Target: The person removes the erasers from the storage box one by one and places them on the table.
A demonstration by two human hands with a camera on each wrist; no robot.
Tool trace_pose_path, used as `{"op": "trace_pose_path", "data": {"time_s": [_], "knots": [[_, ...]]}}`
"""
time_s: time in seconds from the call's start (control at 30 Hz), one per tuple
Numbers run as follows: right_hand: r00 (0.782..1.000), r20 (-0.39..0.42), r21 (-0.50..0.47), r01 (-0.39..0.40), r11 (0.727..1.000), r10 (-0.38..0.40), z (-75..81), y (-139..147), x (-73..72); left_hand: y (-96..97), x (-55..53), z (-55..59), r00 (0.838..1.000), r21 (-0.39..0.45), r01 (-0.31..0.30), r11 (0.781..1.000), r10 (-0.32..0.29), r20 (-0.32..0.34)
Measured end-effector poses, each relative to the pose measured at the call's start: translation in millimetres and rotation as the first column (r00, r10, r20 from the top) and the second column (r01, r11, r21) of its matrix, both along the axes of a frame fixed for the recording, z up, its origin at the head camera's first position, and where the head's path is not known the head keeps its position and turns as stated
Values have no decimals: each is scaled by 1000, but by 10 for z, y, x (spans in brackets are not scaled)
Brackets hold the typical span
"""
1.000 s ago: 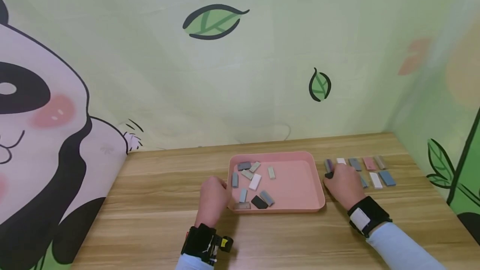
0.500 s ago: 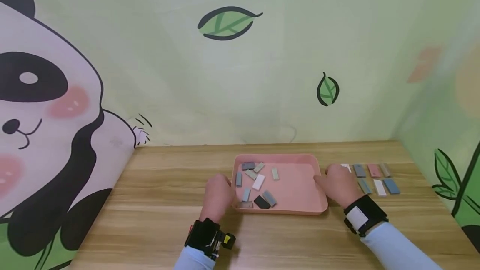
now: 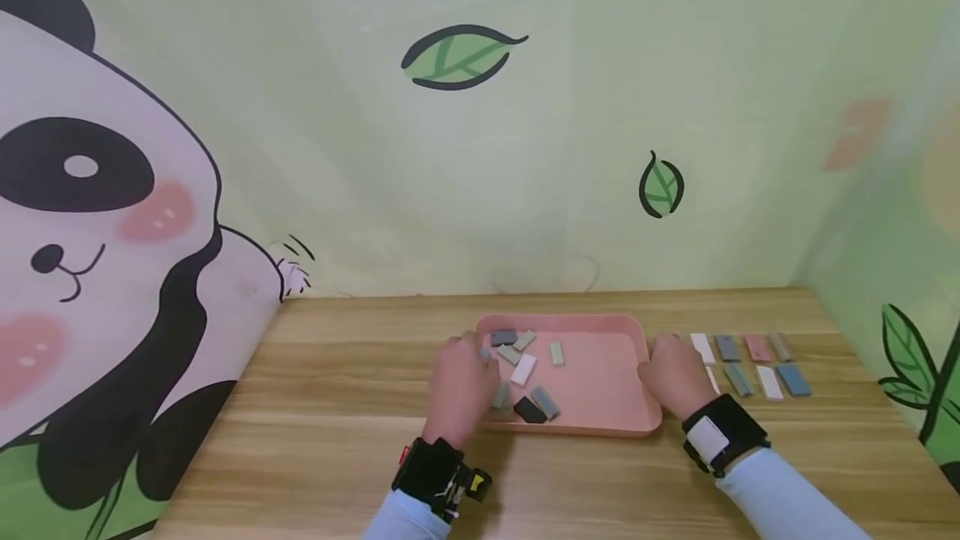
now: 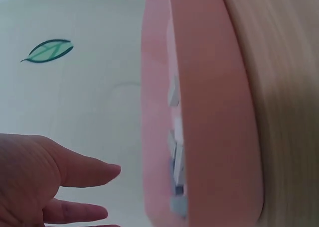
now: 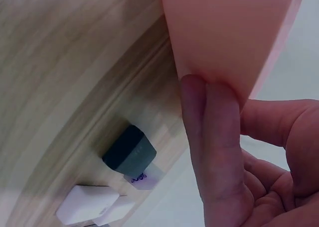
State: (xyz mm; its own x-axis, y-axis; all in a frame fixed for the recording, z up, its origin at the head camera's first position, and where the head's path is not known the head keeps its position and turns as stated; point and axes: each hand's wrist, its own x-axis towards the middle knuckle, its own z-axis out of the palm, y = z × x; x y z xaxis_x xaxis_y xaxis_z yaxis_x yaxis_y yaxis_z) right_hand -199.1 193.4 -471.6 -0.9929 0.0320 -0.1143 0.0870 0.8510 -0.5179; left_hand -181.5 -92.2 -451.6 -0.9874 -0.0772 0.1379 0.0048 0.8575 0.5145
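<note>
A shallow pink tray (image 3: pixel 600 386) lies on the wooden table, with small flat rectangular blocks (image 3: pixel 523 369) in its left half, grey, white and pale green, plus a black block (image 3: pixel 530 410). Over the tray's left end hovers my left hand (image 3: pixel 461 382), covering some blocks; in the left wrist view its thumb (image 4: pixel 89 172) and fingers are spread apart, holding nothing. My right hand (image 3: pixel 677 375) pinches the tray's right wall. Two of its fingers (image 5: pixel 222 152) press the outer side, and the thumb (image 5: pixel 269 118) reaches the rim.
Right of the tray, blocks lie in two rows, among them a pink block (image 3: pixel 757 348) and a blue block (image 3: pixel 793 380). Close to my right fingers sits a dark block (image 5: pixel 130 151). Behind the table (image 3: pixel 360 390) rises a printed cloth wall (image 3: pixel 360 190).
My right hand has moved left from the block rows onto the tray's right wall. My left hand has moved from beside the tray to over its left end. The head view has shifted slightly.
</note>
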Motion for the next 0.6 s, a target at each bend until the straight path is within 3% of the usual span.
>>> {"op": "trace_pose_path", "data": {"time_s": [0.2,0.43,0.6], "knots": [[999,-34,81,-30,996,33,-40,14,-37,219,-47,-93,999,-38,17,999,-16,34],[999,-23,137,-41,990,44,-3,-15,-31,378,-53,-145,997,-158,63,985,-68,-29],[993,-63,204,-83,975,97,-4,-18,-53,468,-46,-132,996,-123,82,989,-76,51]]}}
